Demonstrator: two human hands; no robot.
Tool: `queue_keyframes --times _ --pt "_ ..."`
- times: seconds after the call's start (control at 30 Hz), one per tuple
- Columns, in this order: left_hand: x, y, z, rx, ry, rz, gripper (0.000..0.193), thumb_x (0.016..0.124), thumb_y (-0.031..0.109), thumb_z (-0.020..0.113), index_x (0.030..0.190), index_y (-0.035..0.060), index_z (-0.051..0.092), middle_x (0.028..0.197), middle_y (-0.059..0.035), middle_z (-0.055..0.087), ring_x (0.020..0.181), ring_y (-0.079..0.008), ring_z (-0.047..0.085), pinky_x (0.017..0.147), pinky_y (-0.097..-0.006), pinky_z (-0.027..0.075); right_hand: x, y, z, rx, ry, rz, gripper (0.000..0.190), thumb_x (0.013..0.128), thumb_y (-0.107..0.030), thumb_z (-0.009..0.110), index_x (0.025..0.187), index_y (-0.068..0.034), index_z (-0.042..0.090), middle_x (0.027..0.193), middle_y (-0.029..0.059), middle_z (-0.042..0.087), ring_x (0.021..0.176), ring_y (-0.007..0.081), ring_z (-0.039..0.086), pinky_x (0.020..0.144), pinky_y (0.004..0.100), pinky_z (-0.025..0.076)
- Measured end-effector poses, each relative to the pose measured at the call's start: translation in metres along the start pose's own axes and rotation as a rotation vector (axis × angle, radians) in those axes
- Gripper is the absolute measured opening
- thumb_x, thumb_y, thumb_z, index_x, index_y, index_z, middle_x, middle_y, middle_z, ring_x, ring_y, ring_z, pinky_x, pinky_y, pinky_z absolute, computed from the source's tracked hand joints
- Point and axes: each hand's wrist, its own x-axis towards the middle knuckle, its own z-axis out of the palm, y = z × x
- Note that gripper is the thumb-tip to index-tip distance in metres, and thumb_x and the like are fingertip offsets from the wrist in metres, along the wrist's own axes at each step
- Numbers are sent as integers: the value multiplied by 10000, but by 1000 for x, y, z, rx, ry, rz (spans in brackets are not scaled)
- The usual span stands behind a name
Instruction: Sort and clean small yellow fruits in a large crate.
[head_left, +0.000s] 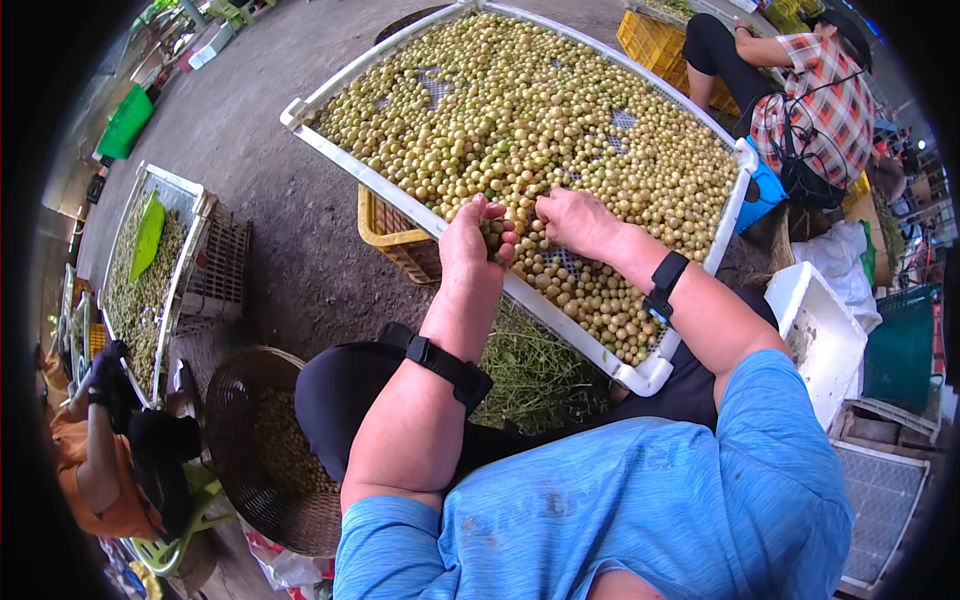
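Small round yellow-green fruits (480, 112) cover a white plastic-framed mesh tray (360, 169) in front of me. My left hand (476, 240) is over the tray's near rim, palm turned up and fingers curled around several darker green fruits (493, 234). Just to its right, my right hand (577, 223) reaches down among the fruits with its fingertips bunched; whether a fruit is between them is hidden. Bare mesh (559, 259) shows below the right hand. Both wrists wear black bands.
Green stems (536, 367) are heaped under the tray, near a yellow crate (401, 236). A wicker basket (232, 450) holding fruit stands left of my knee. Co-workers sit at far left (97, 465) and upper right (817, 112). A white foam box (817, 337) is at right.
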Motion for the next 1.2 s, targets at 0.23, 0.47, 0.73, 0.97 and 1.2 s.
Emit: queue_keyframes --times 0.23,0.47,0.73,0.97,1.2 --pt "5 -3 -5 39 -51 -44 349 926 342 479 864 9 560 729 -114 557 593 -174 528 448 -223 397 7 -15 -39 317 -1 338 130 785 -120 554 873 -53 622 788 144 641 790 295 634 726 386 501" --pt "-7 -6 7 -7 25 -86 334 930 415 434 951 105 557 817 -76 598 711 -192 584 547 -325 455 1 -66 -53 740 70 -71 211 766 -20 572 964 -43 642 955 116 644 836 237 635 761 325 513" --pt "7 -3 -5 -49 -160 -166 300 934 307 432 889 38 557 726 -93 580 574 -187 545 460 -256 428 0 -53 -53 662 129 224 112 814 -64 578 894 -58 657 851 97 654 807 206 640 712 286 512" --pt "4 1 -6 -79 -39 -78 312 910 301 490 885 1 568 741 -130 568 595 -177 529 431 -215 399 -13 -31 -7 17 -83 22 57 768 -169 611 783 -118 632 822 89 598 794 284 623 701 414 506" --pt "1 0 -6 -51 -9 -56 307 910 305 494 892 8 571 755 -124 563 596 -173 522 435 -215 391 -13 -41 -14 -21 -122 33 120 746 -179 615 814 -80 602 841 96 582 798 285 621 693 419 507"
